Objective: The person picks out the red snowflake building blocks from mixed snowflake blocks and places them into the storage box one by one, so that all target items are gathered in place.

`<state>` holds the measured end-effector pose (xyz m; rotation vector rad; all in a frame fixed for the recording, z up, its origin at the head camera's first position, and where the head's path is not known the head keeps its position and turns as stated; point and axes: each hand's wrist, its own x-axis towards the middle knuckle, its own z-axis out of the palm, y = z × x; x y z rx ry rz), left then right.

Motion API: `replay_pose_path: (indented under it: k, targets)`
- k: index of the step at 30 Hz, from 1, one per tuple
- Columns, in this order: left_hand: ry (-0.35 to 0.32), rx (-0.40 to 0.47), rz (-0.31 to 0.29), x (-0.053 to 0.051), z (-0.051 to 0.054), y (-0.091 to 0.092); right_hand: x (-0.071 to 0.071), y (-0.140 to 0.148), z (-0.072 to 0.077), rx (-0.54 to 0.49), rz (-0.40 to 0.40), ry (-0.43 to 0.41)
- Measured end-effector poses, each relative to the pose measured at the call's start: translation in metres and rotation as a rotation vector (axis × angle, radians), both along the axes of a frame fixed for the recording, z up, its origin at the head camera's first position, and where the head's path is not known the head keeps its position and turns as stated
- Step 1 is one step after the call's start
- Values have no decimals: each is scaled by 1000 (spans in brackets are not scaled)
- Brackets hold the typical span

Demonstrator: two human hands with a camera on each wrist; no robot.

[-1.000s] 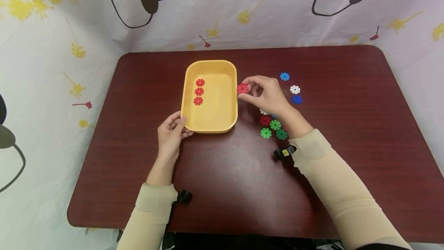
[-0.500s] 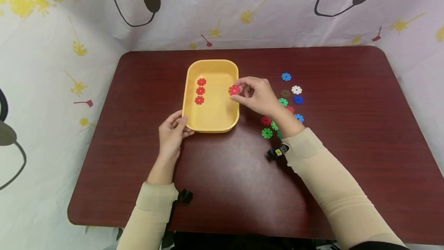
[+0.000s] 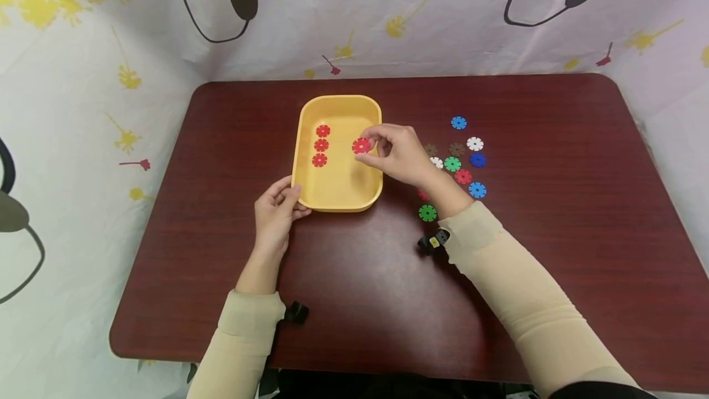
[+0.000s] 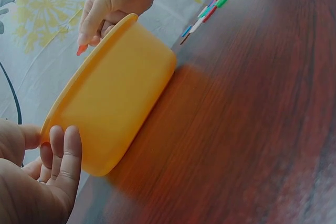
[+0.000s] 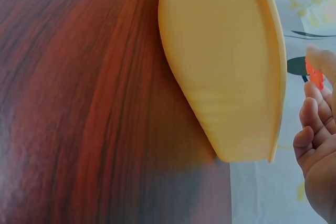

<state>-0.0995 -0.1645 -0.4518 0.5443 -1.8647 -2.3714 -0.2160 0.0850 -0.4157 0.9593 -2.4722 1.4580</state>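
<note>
Red round notched disc (image 3: pixel 361 145), pinched by right hand (image 3: pixel 400 154) above yellow rounded-rectangular plastic tray (image 3: pixel 339 186); left hand (image 3: pixel 275 210) grips tray's near-left corner. Head view only: three red notched discs (image 3: pixel 321 145) inside, bare floor between column and held disc. Wrist views: outer walls (image 4: pixel 118 87).

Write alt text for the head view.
The right hand pinches a red notched disc over a yellow tray; the left hand grips its near-left corner. Three red discs line up inside; coloured discs lie to its right.

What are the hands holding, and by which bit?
The right hand pinches a red notched disc by its edge; the left hand grips the yellow tray by its near left corner.
</note>
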Motion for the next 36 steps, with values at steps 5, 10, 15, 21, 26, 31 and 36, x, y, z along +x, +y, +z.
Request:
replay_pose_path:
  k: [5, 10, 15, 21, 26, 31, 36]
  targets:
    - [-7, -5, 3, 0, 0, 0, 0, -6, 0, 7, 8, -5]
    - [-1, -7, 3, 0, -1, 0, -2, -12, 0, 4, 27, 4]
    - [1, -4, 5, 0, -2, 1, -3, -17, -1, 4, 36, 13]
    - [1, -1, 4, 0, -2, 0, -5, -25, -1, -8, 59, 26]
    - [3, -3, 0, 0, -2, 0, -7, -33, -3, 21, 71, 21]
    - [6, -9, -4, 0, -2, 0, -7, -42, -1, 75, 108, -38]
    - [7, -5, 3, 0, -3, 0, -7, -49, 1, 120, 126, -77]
